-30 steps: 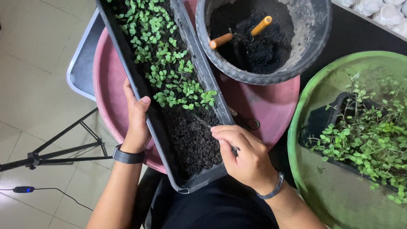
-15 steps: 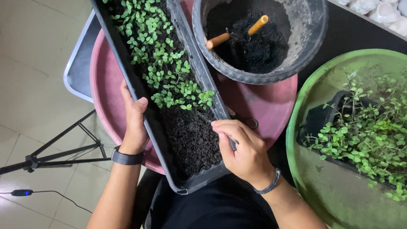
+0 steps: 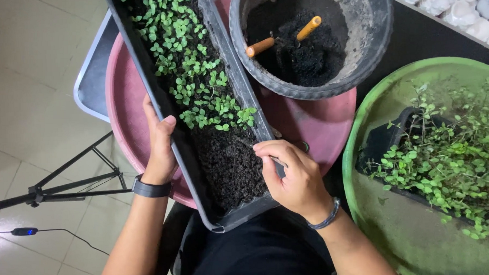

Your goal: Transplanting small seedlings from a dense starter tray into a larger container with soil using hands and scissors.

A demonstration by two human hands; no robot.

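Left hand [image 3: 159, 146] grips long black plastic seedling trough [image 3: 236, 208], fingers wrapped on rim; right hand [image 3: 292, 176] fingers pinch thin metal tool [image 3: 256, 149] over bare soil.

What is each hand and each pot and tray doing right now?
left hand: gripping the planter's outer wall
right hand: pinching a thin tool over the soil
long black planter: seedlings at far end, bare soil at near end
round black pot: part-filled with soil, two orange handles sticking out
green basin: holds leafy plants
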